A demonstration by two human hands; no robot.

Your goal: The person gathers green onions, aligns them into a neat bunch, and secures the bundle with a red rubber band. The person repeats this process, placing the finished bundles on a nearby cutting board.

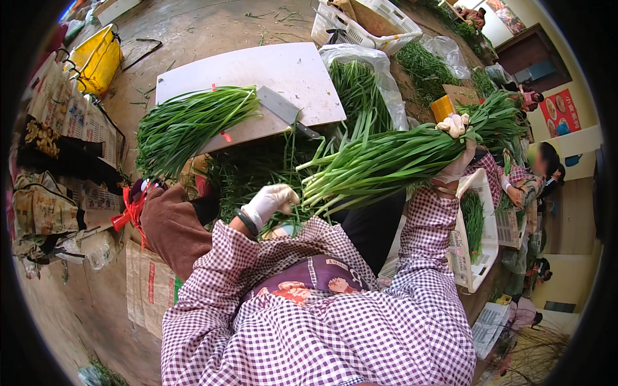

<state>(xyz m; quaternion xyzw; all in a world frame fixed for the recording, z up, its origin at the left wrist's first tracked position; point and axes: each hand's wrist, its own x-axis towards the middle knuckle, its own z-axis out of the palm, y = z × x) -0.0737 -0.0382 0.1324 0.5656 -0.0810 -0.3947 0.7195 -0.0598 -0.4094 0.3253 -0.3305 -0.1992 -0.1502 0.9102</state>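
Note:
My right hand (455, 128), in a white glove, is closed around a thick bundle of garlic chives (381, 157). Their pale stem ends point left, towards my left hand, and the leafy ends pass beyond my grip on the right. My left hand (271, 205), gloved too, is beside the stem ends with its fingers curled. Blur at the fingertips hides whether anything is pinched there. On the white board (294, 67) in front of me lies a second bunch of chives (198, 125), with red tape showing at its edges. A cleaver (285, 111) rests beside it, its handle past the board's near edge.
Loose greens (251, 169) lie below the board. A plastic-lined container of chives (359, 91) stands at the board's right. White crates (343, 29) (490, 236) are behind and to my right. Red ties (130, 212) hang by my left knee. Another person (521, 181) works at right.

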